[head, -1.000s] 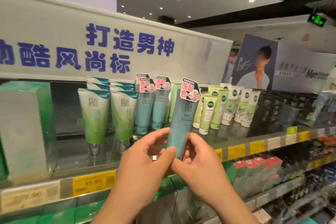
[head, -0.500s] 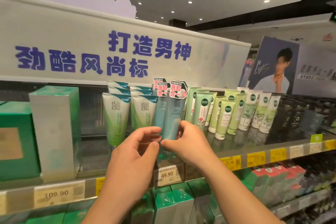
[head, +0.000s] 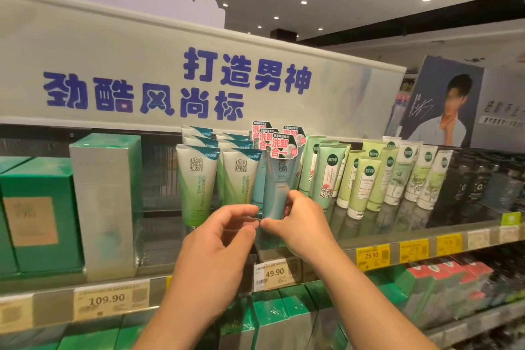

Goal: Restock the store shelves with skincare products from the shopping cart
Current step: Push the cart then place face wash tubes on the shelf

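Two hands are on one job: you're setting a teal tube (head: 277,192) into its row on the shelf (head: 369,239), upright, between the green-white tubes (head: 197,185) and the mint ones (head: 326,176). Your right hand (head: 298,221) grips its lower end; your left hand (head: 218,239) sits just beside with thumb and finger pinched, on what I cannot tell. Next, judge it seated on its cap, then let go gently. Price tags (head: 274,273) line the shelf edge, a sign (head: 199,85) runs above, with ceiling spotlights overhead
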`<state>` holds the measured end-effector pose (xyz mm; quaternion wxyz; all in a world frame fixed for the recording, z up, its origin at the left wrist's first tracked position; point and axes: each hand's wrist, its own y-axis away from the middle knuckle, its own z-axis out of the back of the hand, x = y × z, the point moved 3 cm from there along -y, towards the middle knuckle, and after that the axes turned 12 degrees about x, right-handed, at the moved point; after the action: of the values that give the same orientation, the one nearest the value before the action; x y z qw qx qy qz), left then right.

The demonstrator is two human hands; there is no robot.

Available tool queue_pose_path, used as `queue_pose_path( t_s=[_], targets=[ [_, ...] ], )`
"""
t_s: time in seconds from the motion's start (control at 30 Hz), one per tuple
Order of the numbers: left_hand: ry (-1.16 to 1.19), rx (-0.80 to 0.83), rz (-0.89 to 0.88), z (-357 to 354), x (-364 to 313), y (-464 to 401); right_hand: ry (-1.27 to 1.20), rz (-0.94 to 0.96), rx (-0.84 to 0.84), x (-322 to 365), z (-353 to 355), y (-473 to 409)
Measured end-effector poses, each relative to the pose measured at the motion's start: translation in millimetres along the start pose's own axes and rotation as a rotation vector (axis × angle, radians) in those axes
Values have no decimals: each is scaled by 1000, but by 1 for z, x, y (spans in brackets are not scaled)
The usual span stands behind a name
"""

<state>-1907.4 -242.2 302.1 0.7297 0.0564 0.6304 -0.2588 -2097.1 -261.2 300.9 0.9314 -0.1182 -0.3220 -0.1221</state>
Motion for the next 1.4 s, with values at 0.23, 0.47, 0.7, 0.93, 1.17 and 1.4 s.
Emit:
queue_pose_path(
  t_s=[0.23,0.47,0.7,0.93,1.17,1.4],
  targets=[
    [28,33,23,2,2,1,33,-1,-16,-1,-3,0],
    [99,69,4,0,1,0,37,-1,-19,2,-3,3],
    [129,75,-5,1,3,1,-14,-21,-1,4,-4,5],
    [167,90,-20,1,1,2,-140,-42,-92,3,11,13],
    [206,150,-59,-17,-3,2,-377,37,-291,-4,37,48],
    [244,259,-82,-54,-6,1,-540,104,-354,-20,57,93]
  ],
)
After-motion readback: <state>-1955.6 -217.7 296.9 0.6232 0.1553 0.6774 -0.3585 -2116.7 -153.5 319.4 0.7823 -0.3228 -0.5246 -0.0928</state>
